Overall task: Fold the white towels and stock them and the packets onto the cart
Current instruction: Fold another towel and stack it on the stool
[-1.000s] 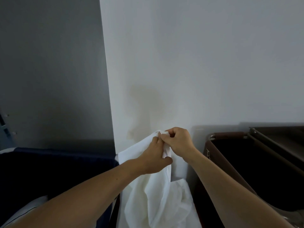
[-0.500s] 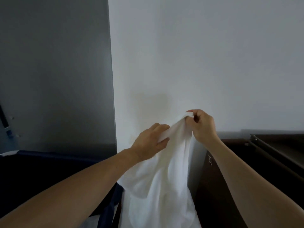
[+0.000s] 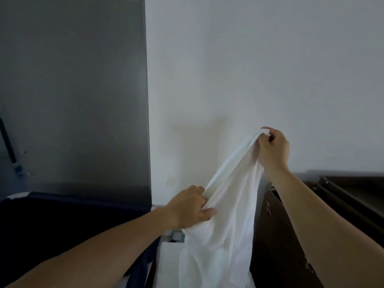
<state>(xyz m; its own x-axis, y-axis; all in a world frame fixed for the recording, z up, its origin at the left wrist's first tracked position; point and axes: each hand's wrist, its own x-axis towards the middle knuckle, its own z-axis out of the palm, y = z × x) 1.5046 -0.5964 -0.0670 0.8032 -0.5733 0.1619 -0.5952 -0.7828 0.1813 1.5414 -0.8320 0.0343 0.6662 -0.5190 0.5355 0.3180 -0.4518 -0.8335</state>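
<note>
A white towel [image 3: 224, 215] hangs in front of me, bunched along its upper edge. My right hand [image 3: 274, 148] pinches one end of that edge, raised high against the white wall. My left hand [image 3: 191, 206] grips the same edge lower down and to the left, fingers curled round the cloth. The edge runs taut between the two hands. The rest of the towel drops out of view at the bottom. No packets are in sight.
A dark blue fabric bin [image 3: 68, 221] stands at the lower left below a grey panel [image 3: 72, 90]. A dark brown cart [image 3: 286, 235] with a top tray [image 3: 353, 190] sits at the right. White cloth [image 3: 166, 265] lies under the towel.
The hands, together at the towel's top a second ago, have drawn apart. My right hand rose up and right with the end; my left slid down along the edge.
</note>
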